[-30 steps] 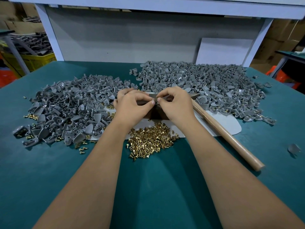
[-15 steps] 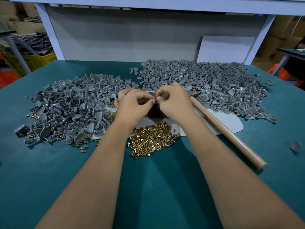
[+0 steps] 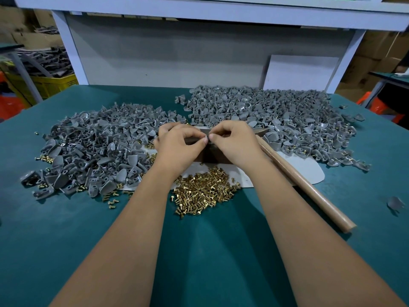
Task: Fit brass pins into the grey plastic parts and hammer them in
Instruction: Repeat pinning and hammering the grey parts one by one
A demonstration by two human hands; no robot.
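**Two hands meet over a dark block between heaps of grey parts**

A teal-covered workbench (image 3: 66, 240) fills the view, backed by a pale grey panel under a white shelf frame (image 3: 199, 12); cardboard boxes and a yellow crate (image 3: 53, 84) stand off to the sides. The largest heap of grey plastic parts (image 3: 276, 111) spreads across the far right of the bench, many of them showing brass pins already in place. A second grey heap (image 3: 95, 147) lies on the left, with loose pins scattered along its near edge. A flat pale sheet (image 3: 307, 169) lies under the middle of the work area, partly covered by both heaps. A wooden hammer handle (image 3: 309, 189) runs diagonally from behind the right hand toward the near right; its head is hidden. A dark block (image 3: 212, 155) sits on the sheet, mostly screened by the hands. Just in front of it lies the pile of loose brass pins (image 3: 203, 191).

The left hand (image 3: 179, 147) and right hand (image 3: 234, 142) are together above the block, fingers curled, thumb and forefinger tips pinching something small between them. What they pinch is too hidden to identify. A single grey part (image 3: 396, 202) lies alone at the far right.
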